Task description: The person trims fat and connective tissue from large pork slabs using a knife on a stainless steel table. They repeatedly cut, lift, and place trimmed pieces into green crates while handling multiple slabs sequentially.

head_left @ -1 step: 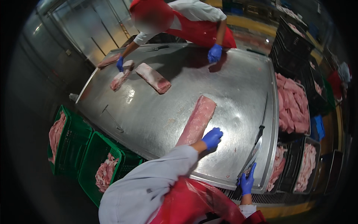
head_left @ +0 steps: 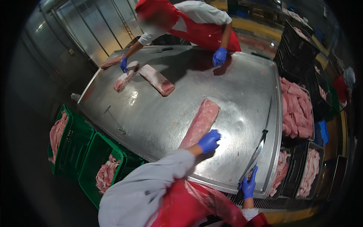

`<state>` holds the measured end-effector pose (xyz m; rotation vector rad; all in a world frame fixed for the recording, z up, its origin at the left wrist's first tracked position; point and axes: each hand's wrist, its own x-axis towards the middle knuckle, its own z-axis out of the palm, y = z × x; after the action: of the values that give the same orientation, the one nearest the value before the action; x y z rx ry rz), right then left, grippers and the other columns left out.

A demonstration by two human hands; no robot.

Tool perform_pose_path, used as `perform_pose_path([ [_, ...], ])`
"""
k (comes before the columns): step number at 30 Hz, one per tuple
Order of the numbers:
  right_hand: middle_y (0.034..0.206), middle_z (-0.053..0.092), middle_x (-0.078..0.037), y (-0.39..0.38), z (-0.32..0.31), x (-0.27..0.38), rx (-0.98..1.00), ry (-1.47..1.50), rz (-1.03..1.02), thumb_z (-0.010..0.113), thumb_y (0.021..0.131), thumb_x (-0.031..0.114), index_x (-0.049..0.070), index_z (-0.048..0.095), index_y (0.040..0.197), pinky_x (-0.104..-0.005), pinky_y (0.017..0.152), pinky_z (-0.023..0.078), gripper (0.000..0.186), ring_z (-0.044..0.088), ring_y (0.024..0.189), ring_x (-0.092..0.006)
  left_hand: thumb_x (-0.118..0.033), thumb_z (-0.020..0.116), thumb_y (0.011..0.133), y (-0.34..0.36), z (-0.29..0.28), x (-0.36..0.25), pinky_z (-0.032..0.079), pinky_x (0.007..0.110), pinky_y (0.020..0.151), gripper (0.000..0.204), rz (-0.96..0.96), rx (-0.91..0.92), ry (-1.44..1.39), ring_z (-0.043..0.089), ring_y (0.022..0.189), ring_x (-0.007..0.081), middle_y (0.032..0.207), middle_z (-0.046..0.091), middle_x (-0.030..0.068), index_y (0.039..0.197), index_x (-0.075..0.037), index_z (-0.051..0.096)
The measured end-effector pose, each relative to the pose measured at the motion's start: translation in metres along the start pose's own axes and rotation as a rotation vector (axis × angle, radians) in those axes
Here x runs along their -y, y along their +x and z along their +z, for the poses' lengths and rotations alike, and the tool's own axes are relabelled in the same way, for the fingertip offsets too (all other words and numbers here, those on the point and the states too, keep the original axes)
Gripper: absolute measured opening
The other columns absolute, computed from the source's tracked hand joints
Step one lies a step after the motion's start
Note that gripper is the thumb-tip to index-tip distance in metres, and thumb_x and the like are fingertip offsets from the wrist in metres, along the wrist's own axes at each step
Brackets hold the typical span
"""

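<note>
My left hand (head_left: 208, 142), gloved in blue, has curled fingers at the right edge of a pale pink meat slab (head_left: 198, 119) lying on the steel table (head_left: 234, 87); what its fingertips hold is hidden. My right hand (head_left: 248, 183), also gloved, is at the table's near right edge, closed on the handle of a knife (head_left: 251, 162) with its index finger raised. A long thin black-handled sharpening steel (head_left: 264, 134) lies just beyond the blade. A metal hook tool (head_left: 115, 119) lies at the table's left.
A co-worker (head_left: 204, 30) leans over the far side, one hand (head_left: 124, 64) on meat, the other (head_left: 219, 56) curled above the table. Another slab (head_left: 156, 79) lies midway. Green crates (head_left: 87, 166) with meat stand left; black crates (head_left: 295, 45) and meat-filled bins (head_left: 297, 106) stand right.
My left hand has shifted a little left, closer onto the edge of the meat slab. The rest shows only a slight shift of the view.
</note>
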<state>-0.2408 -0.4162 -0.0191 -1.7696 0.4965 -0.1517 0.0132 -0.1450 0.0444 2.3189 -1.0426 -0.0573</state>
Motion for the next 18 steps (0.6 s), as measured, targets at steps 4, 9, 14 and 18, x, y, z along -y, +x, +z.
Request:
perform_pose_path([
  [4,0.079,0.055,-0.002,0.004,0.019,-0.001,0.197,0.048,0.088,0.05,0.09,-0.007,0.022,0.007,0.16,-0.0273,0.051,0.051,0.087,0.055,0.059,-0.0105,-0.001,0.058,0.075,-0.144,-0.138,0.031,0.045,0.041,0.072,0.024,-0.175,-0.299,0.182,0.055,0.083,0.0331,0.084,0.054,0.0142,0.092,-0.01,0.073],
  [9,0.088,0.052,-0.003,0.025,0.045,-0.032,0.337,0.22,0.039,0.049,0.091,-0.009,0.028,0.007,0.159,-0.0317,0.052,0.059,0.089,0.057,0.062,-0.0126,-0.018,0.071,0.08,-0.412,-0.247,0.039,0.043,0.046,0.067,0.017,-0.786,-0.514,0.556,0.056,0.076,0.037,0.081,0.056,0.0174,0.08,-0.005,0.061],
  [14,0.083,0.056,-0.006,0.04,0.051,0.0,0.372,0.172,0.257,0.049,0.091,-0.008,0.034,0.005,0.159,-0.0311,0.05,0.058,0.09,0.056,0.058,-0.0137,-0.035,0.077,0.069,-0.409,-0.225,-0.012,0.051,0.049,0.07,0.035,-1.218,-0.149,0.875,0.065,0.085,0.0373,0.093,0.066,0.0161,0.089,-0.007,0.069],
  [18,0.076,0.059,-0.008,0.042,0.056,-0.009,0.408,0.295,0.288,0.048,0.093,-0.005,0.033,0.002,0.159,-0.0303,0.046,0.055,0.089,0.056,0.053,-0.0143,-0.041,0.074,0.076,-0.28,-0.091,0.048,0.039,0.047,0.109,0.083,-0.92,-0.156,0.421,0.046,0.132,0.0407,0.146,0.045,0.024,0.145,-0.006,0.042],
])
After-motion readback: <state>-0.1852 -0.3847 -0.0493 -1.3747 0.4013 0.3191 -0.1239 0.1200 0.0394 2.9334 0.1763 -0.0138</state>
